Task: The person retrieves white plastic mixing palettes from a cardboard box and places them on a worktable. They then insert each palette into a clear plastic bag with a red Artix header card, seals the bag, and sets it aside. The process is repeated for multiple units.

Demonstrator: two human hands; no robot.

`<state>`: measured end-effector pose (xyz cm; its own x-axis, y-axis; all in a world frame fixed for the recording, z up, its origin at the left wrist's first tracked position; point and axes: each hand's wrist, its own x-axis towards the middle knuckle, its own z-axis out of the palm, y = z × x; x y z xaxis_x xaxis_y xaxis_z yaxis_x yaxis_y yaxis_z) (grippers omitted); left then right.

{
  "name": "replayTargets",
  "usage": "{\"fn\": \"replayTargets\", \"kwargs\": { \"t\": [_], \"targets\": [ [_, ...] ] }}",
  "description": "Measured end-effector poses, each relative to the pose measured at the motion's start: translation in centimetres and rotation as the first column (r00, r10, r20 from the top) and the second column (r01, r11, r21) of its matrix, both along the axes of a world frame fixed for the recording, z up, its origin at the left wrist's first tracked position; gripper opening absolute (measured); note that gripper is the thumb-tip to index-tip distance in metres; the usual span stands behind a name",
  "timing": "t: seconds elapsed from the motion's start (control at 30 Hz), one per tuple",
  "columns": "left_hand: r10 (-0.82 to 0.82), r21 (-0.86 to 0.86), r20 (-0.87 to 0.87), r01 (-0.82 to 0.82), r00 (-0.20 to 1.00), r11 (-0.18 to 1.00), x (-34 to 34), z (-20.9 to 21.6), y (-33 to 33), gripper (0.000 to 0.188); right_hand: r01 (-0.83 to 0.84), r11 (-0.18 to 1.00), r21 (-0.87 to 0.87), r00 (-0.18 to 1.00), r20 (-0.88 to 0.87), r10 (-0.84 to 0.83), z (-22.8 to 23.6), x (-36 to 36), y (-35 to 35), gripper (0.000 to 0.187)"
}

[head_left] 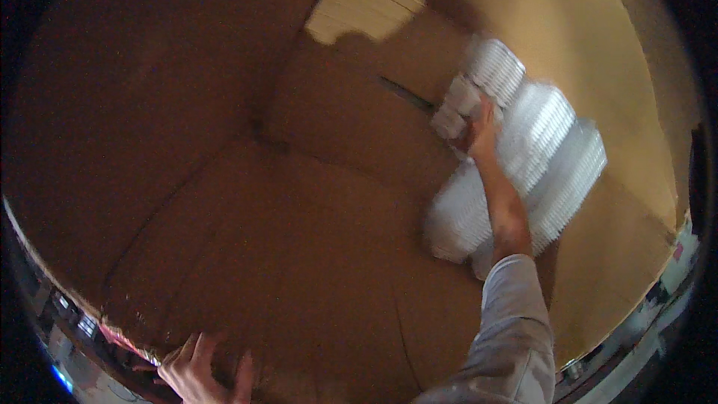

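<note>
Deep inside a large cardboard box point(321, 202), my right hand point(482, 133) reaches to the far right. Its fingers are closed around a small whitish stack point(461, 101), smeared by motion, so the exact grip is partly hidden. Beside and under my forearm lie several long stacks of white, translucent ribbed pieces, including a middle stack point(535, 131) and a right-hand stack point(572, 176). What the pieces are, I cannot make out. At the box's near left edge rests my left hand point(202, 370), fingers apart and nothing visible in them.
Tall cardboard walls surround my reach, the right wall point(606, 67) being brightly lit. A dark narrow slit or strip point(406, 93) shows on the cardboard left of the stacks. The near left rim point(127, 340) has a torn reddish strip. Blurred surroundings show outside the box.
</note>
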<state>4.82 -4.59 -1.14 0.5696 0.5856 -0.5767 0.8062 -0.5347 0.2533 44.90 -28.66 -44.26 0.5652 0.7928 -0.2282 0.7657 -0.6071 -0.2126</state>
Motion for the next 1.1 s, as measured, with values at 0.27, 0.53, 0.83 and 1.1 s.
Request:
{"fn": "replayTargets", "kwargs": {
  "t": [0.27,0.53,0.83,1.1],
  "targets": [
    [0.063,0.113,-0.053,-0.057,0.997,0.992,-0.9,-0.6,-0.7,0.031,0.231,0.972,-0.041,0.964,0.145,-0.223,1.3,-2.5,-1.2,0.067],
    [0.088,0.136,-0.032,-0.083,0.996,0.987,-1.6,0.1,-0.7,0.031,-0.045,0.967,0.251,0.998,0.047,0.034,5.9,-8.6,-0.3,0.081],
    [0.149,0.087,-0.082,-0.142,0.985,0.986,-3.1,0.6,-1.7,0.034,0.149,0.985,-0.092,0.881,-0.440,-0.174,16.7,-22.9,-1.8,0.090],
    [0.390,-0.237,0.841,-0.391,0.376,0.889,-6.2,6.6,-10.1,0.063,-0.382,0.868,0.317,0.867,-0.202,0.455,37.1,-18.8,5.3,0.088]
  ]
}}
